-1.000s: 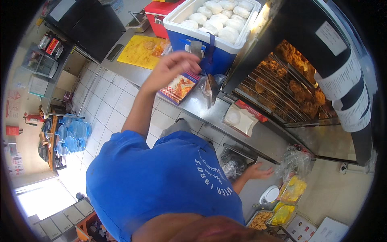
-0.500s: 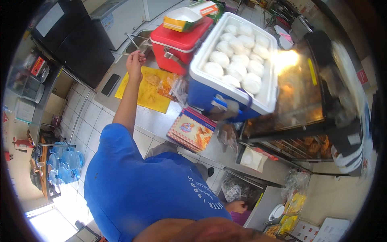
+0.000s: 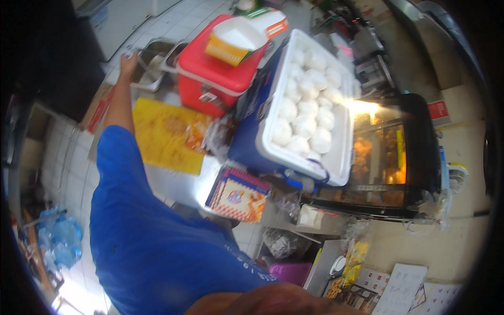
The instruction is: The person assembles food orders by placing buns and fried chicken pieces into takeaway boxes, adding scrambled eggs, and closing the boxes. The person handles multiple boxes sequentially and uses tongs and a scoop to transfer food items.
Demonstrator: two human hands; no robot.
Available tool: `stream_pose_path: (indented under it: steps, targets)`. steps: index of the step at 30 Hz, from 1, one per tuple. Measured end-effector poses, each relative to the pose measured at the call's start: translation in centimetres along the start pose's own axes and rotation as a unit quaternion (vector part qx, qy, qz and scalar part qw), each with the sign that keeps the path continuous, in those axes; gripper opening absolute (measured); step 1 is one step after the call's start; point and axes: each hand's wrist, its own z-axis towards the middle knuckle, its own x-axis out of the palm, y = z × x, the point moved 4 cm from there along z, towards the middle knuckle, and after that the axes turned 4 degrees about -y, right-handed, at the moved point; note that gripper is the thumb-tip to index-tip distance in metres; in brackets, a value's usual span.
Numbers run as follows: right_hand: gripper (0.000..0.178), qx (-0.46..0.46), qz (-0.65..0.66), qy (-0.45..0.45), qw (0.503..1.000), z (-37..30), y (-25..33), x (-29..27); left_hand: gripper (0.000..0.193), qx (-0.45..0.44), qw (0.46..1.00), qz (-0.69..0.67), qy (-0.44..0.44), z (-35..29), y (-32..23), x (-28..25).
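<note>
Left hand (image 3: 128,62) at one thin pale handle (image 3: 143,63), blurred, can't tell if gripping; two rectangular steel containers (image 3: 142,85) there, left of one red plastic cooler (image 3: 193,61). One flat yellow cutting board (image 3: 156,146) below cooler, one blue-and-white plastic cooler (image 3: 245,140) right.

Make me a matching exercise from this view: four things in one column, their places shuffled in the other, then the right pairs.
Things
1. Yellow rectangular cutting board
2. Yellow-sided paper food tray
3. White round pieces
4. Bare left hand

Places
A. Inside the white-rimmed blue cooler
B. Just left of the grey metal basin
C. On top of the red box-shaped cooler
D. Flat on the shiny metal counter

Pairs: 1-D, 2-C, 3-A, 4-B
</note>
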Motion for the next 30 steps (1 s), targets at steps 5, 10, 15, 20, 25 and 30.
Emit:
stream_pose_path:
  steps: [5, 10, 15, 20, 25, 30]
  targets:
    - [0.026, 0.098, 0.061, 0.019, 0.993, 2.9, 2.2, -1.1, 0.088, 0.007, 0.973, 0.229, 0.010, 7.3, 3.7, 1.8]
    - [0.026, 0.159, 0.114, 0.028, 0.980, 3.9, 3.3, -1.9, 0.072, -0.023, 0.982, 0.172, -0.074, 7.6, 2.6, 3.6]
    - [0.026, 0.198, 0.149, 0.040, 0.968, 3.6, 4.0, -2.2, 0.051, -0.078, 0.969, 0.236, 0.011, 5.7, 1.6, 5.0]
    - [0.026, 0.223, 0.180, 0.052, 0.957, 3.0, 4.3, -2.9, 0.047, 0.033, 0.988, 0.153, 0.015, 3.2, -0.2, 6.2]
    - [0.026, 0.224, 0.220, 0.078, 0.946, 4.2, 5.1, -2.3, 0.038, 0.143, 0.987, -0.048, -0.049, 3.7, -0.6, 4.3]
    - [0.026, 0.268, 0.270, 0.090, 0.920, 1.6, 4.4, -3.1, 0.025, 0.236, 0.955, -0.156, -0.087, -2.3, -9.9, 0.4]
